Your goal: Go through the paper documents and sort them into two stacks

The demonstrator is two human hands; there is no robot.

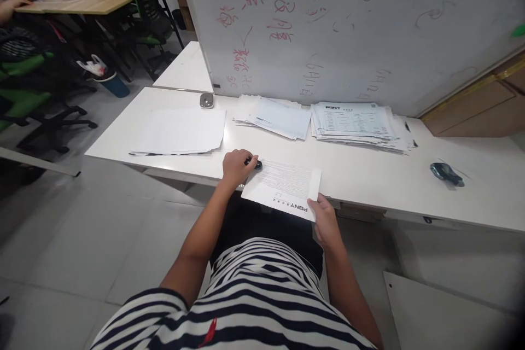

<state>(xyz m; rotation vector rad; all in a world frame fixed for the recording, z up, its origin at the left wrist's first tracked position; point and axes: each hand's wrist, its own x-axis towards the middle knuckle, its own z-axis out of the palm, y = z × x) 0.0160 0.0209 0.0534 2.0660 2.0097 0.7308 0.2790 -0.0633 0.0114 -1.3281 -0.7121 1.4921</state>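
My left hand (237, 168) is closed around a black stapler (258, 164) at the table's front edge. Most of the stapler is hidden by the fingers, and its end lies at the far left corner of a printed sheet (285, 181). My right hand (325, 219) pinches that sheet at its near right corner, thumb on top. The sheet carries lines of small text and a PONY heading along the side nearest me. It lies partly over the white table (353, 175) and partly over its front edge.
Behind the sheet lie a stack of white paper (180, 131), a fanned paper pile (279, 117) and a thicker PONY-headed stack (355, 123). A small grey object (206, 100) and a dark shiny item (446, 173) rest on the table. A whiteboard (328, 27) stands behind; cardboard boxes (476, 104) are right.
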